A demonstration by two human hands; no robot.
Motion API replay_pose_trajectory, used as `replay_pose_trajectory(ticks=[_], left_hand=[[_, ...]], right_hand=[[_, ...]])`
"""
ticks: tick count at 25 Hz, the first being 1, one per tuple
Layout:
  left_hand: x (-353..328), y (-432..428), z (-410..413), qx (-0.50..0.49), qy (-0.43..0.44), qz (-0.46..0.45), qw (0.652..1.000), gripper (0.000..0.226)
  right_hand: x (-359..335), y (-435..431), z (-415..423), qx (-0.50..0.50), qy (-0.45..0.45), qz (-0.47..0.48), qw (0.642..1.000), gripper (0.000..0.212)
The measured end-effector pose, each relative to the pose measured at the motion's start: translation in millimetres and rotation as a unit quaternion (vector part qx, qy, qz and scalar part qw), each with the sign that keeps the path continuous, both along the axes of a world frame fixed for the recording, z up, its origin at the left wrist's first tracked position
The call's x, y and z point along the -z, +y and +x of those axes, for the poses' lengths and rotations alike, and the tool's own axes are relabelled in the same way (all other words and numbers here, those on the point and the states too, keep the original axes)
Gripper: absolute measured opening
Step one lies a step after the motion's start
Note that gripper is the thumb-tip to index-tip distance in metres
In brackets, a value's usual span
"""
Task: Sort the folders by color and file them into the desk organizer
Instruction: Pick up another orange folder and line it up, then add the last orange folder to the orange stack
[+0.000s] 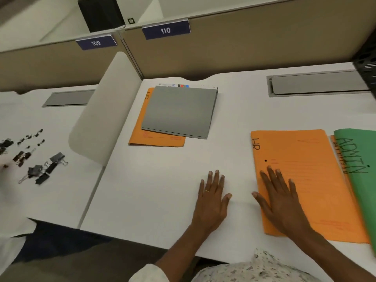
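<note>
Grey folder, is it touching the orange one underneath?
Touching. Head view shows the grey folder lying flat on the far orange folder, covering most of it.

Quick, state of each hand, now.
Left hand: open, flat on the desk, holding nothing.
Right hand: open, resting flat on the nearer orange HR folder.

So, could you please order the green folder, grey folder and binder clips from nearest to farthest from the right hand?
Head view, from the right hand:
1. green folder, just right.
2. grey folder, back centre.
3. binder clips, far left.
</note>
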State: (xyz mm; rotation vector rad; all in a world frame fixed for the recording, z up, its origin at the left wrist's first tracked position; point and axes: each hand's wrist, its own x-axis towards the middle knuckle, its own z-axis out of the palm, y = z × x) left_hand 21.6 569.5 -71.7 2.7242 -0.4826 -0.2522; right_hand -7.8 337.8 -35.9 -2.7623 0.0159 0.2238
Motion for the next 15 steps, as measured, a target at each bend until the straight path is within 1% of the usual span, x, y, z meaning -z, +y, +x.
replay_pose_trajectory(ticks=[2, 4, 6, 7, 9, 11, 14, 15], left_hand=[[-2.8, 50.0, 28.6, -0.033, -0.003, 0.003, 0.999, 0.064], [-5.6, 102.6, 61.2, -0.073, -0.009, 0.002, 0.997, 0.065], [-9.6, 157.4, 94.9, -0.130, -0.007, -0.027, 0.991, 0.066], [-12.8, 182.5, 111.1, -0.168, -0.003, -0.058, 0.984, 0.066], [-19.8, 231.3, 143.8, -0.267, 0.006, -0.140, 0.953, 0.065], [-25.8, 269.6, 174.9, -0.344, 0.022, -0.183, 0.921, 0.064], [-28.6, 297.0, 214.7, -0.376, 0.064, -0.216, 0.899, 0.065], [-29.8, 300.0, 226.4, -0.386, 0.078, -0.233, 0.889, 0.059]], right_hand=[[1.3, 49.4, 27.2, -0.030, -0.011, 0.018, 0.999, 0.077], [2.8, 100.4, 58.4, -0.068, -0.004, 0.033, 0.997, 0.076], [4.7, 149.0, 92.2, -0.110, 0.024, 0.056, 0.992, 0.077], [6.6, 168.3, 108.1, -0.130, 0.039, 0.067, 0.988, 0.078], [9.8, 199.3, 140.0, -0.156, 0.057, 0.071, 0.984, 0.078], [12.7, 221.2, 166.3, -0.157, 0.062, 0.056, 0.984, 0.079], [16.8, 237.6, 189.5, -0.164, 0.071, 0.024, 0.984, 0.074], [16.9, 239.7, 193.0, -0.163, 0.069, 0.020, 0.984, 0.071]])
